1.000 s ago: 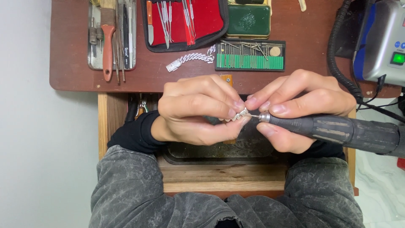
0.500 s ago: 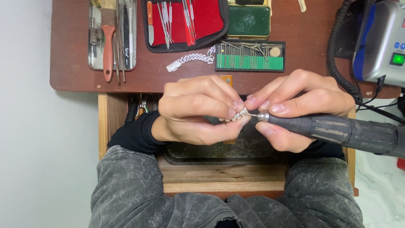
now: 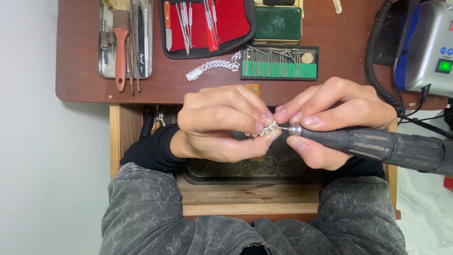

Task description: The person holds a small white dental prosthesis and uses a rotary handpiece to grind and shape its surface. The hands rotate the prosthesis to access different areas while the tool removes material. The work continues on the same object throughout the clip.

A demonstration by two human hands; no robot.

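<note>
My left hand [image 3: 222, 123] pinches a small silver jewellery piece [image 3: 270, 127] between thumb and fingertips, most of it hidden by the fingers. My right hand [image 3: 335, 120] grips a dark grey rotary handpiece [image 3: 377, 145] like a pen. Its thin bit touches the silver piece. Both hands meet over an open wooden drawer, in front of the bench edge.
On the brown bench [image 3: 75, 71] lie a metal tray of hand tools [image 3: 125, 38], a red-lined tool case [image 3: 207, 23], a green box [image 3: 277, 23], a rack of burs [image 3: 279, 63] and a silver chain [image 3: 212, 67]. A grey motor unit [image 3: 432, 47] stands at the right, its coiled cord [image 3: 377, 71] beside it.
</note>
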